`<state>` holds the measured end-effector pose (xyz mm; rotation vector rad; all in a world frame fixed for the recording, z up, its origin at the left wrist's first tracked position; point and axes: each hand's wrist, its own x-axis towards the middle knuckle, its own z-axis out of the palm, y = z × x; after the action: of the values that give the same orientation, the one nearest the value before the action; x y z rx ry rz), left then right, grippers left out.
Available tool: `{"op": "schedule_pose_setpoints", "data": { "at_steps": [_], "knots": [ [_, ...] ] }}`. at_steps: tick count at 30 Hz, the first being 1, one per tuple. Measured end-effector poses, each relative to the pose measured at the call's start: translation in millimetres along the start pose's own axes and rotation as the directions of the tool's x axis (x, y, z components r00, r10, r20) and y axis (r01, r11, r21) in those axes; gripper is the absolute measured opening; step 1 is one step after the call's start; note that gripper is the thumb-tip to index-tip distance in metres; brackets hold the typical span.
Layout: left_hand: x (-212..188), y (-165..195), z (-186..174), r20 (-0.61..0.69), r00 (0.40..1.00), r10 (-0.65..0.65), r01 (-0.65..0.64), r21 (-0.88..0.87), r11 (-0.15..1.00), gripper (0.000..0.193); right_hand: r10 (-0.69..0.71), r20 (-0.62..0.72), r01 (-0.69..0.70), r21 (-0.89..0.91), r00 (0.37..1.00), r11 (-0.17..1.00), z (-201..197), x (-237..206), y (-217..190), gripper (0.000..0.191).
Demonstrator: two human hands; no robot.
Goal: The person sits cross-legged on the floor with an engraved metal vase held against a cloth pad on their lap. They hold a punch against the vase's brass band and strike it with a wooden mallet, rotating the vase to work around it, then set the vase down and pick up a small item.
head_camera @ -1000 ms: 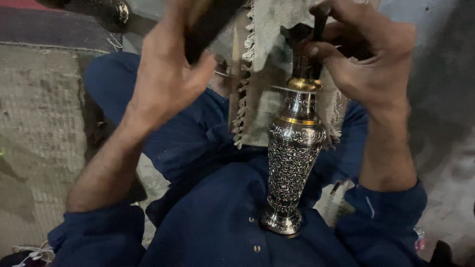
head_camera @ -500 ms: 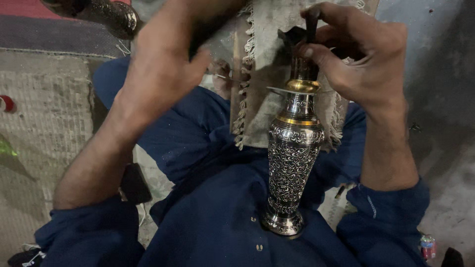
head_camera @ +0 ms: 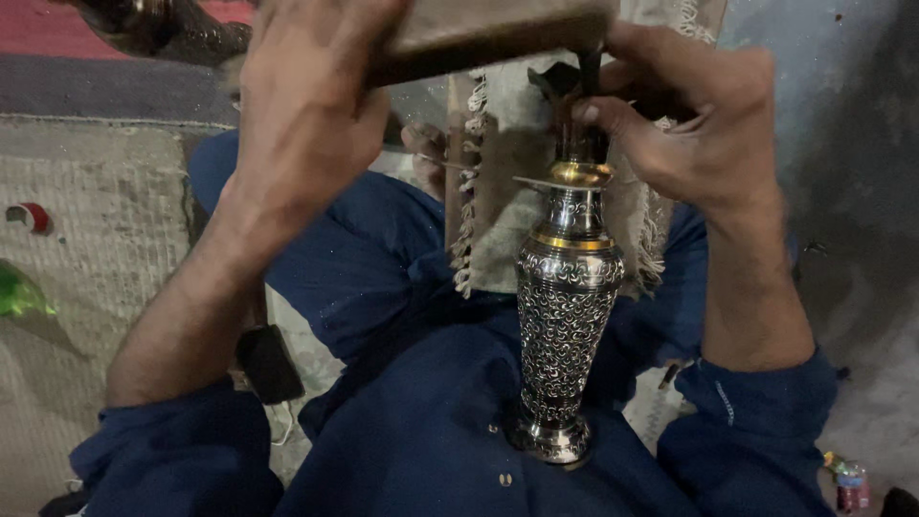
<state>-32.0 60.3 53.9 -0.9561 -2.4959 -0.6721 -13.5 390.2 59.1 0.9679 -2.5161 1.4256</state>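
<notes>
An engraved silver and black metal vase (head_camera: 563, 316) with brass bands at its neck stands upright, its foot resting on my lap in blue clothing. My right hand (head_camera: 689, 124) grips a thin dark tool (head_camera: 586, 72) set at the vase's mouth, fingers wrapped about the neck top. My left hand (head_camera: 311, 101) is raised above, closed round a flat wooden block (head_camera: 483, 33) held level over the tool's upper end. The tool's tip is hidden by my fingers.
A fringed beige cloth (head_camera: 493, 211) lies over my knees behind the vase. A woven mat (head_camera: 86, 239) covers the floor at left, with a green object (head_camera: 19, 292) and a small red and white thing (head_camera: 33, 215). A dark flat object (head_camera: 270, 362) lies by my left elbow. Grey floor at right.
My left hand has brought the wooden block across from the left until it sits over the tool. The right hand and vase stay put.
</notes>
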Motion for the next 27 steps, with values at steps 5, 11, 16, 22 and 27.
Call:
{"op": "schedule_pose_setpoints", "data": {
  "at_steps": [5,11,16,22,27],
  "knots": [
    [3,-1,2,0.082,0.994,-0.078,0.086,-0.106,0.991,0.061,0.089,0.003,-0.089,0.007,0.996,0.996,-2,-5,0,0.038],
    [13,0,2,0.157,0.979,-0.132,0.154,-0.137,0.978,0.074,0.175,-0.042,-0.177,-0.045,0.984,0.983,-8,-2,0,0.038],
    [19,3,-3,0.163,0.973,-0.161,0.203,-0.287,0.936,0.071,0.217,-0.025,-0.216,0.036,0.976,0.976,-15,2,-7,0.041],
    [26,7,-12,0.15,0.983,-0.106,0.126,-0.129,0.984,0.075,0.216,-0.025,-0.214,0.062,0.976,0.975,-15,9,-12,0.043],
    [31,19,-20,0.075,0.98,-0.183,0.195,-0.504,0.841,0.071,0.303,-0.102,-0.283,0.172,0.947,0.944,-8,11,-23,0.043]
  ]
}}
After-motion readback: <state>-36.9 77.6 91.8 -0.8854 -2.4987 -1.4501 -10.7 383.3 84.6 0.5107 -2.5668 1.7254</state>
